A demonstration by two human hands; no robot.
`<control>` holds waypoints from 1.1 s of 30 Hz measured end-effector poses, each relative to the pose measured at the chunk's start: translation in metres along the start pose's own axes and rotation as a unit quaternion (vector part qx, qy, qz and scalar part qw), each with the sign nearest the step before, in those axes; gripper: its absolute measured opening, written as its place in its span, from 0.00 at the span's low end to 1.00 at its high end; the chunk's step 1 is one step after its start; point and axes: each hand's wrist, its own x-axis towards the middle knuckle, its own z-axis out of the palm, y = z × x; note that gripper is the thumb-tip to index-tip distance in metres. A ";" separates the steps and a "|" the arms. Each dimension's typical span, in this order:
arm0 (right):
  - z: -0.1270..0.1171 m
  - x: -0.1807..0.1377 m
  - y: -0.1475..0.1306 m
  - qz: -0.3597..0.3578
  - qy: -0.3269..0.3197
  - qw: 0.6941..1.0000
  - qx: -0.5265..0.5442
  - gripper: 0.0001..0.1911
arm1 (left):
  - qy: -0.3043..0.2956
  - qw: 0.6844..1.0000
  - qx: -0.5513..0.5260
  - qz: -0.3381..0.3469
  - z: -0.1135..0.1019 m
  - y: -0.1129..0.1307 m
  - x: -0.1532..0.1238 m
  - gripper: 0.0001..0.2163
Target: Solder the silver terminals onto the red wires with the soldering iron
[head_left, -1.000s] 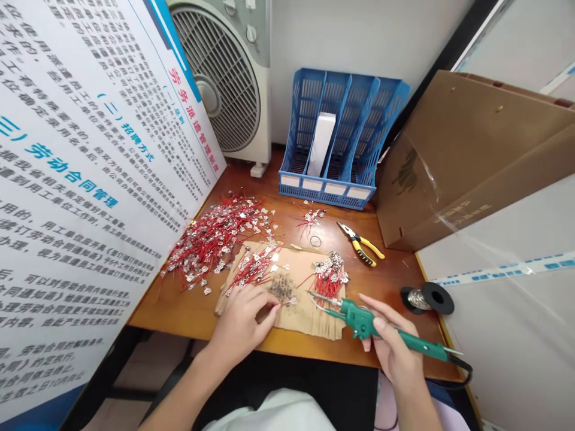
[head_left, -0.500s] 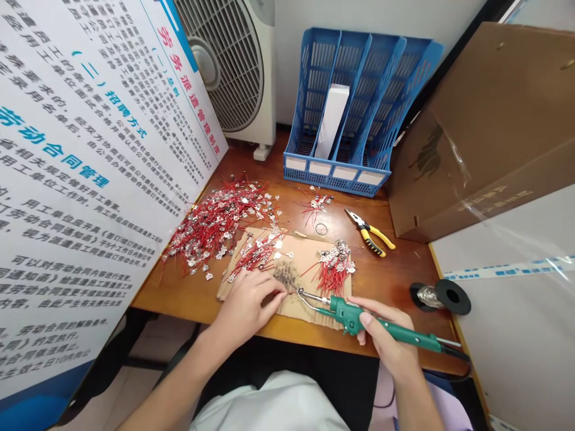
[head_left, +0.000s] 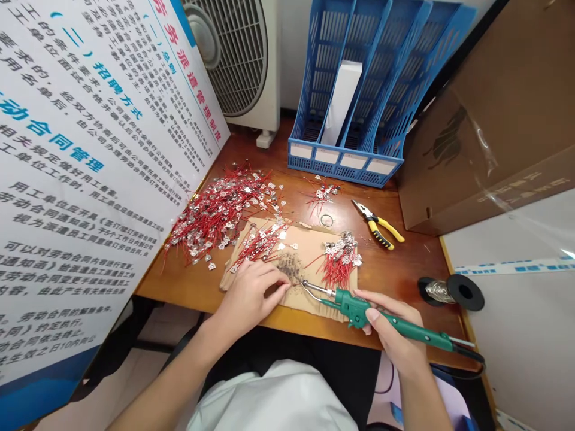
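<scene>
My right hand (head_left: 399,323) is wrapped round a green soldering iron (head_left: 359,306), its tip pointing left over the scorched patch of a cardboard sheet (head_left: 305,299). Thumb and forefinger of my left hand (head_left: 258,293) are pinched together just left of that tip. Between them is a thin red wire, whose far end meets the iron's tip; the small metal terminal there is hard to make out. Red wires with metal terminals (head_left: 263,242) lie behind my left hand on the cardboard. Another bundle of red wires (head_left: 339,269) sits on its right side.
A large heap of red wires (head_left: 215,209) covers the table's left. Yellow-black pliers (head_left: 375,224), a small ring (head_left: 326,221) and a solder spool (head_left: 465,292) lie to the right. Behind stand a blue file rack (head_left: 345,161), a fan (head_left: 269,78) and a cardboard box (head_left: 489,137).
The camera view has shifted and moved slightly closer. Both hands hold nearly the same pose, with the iron's tip still at the wire end.
</scene>
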 end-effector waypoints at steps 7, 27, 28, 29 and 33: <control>0.003 -0.001 -0.007 0.006 0.017 1.000 -0.002 0.12 | -0.009 1.000 -0.007 -0.011 0.000 -0.001 -0.001 0.08; -0.001 0.007 0.015 -0.016 0.029 0.988 0.153 0.12 | 0.077 0.997 0.026 0.000 0.008 0.003 -0.003 0.06; -0.003 0.008 0.016 -0.020 0.024 0.988 0.153 0.13 | 0.086 0.996 0.030 0.003 0.009 0.003 -0.003 0.06; -0.003 0.009 0.018 -0.020 0.022 0.987 0.155 0.13 | 0.094 0.995 0.035 0.006 0.011 0.003 -0.003 0.06; 0.001 0.007 0.014 -0.005 0.048 0.985 0.167 0.12 | 0.132 0.990 0.056 0.018 0.014 0.005 -0.003 0.07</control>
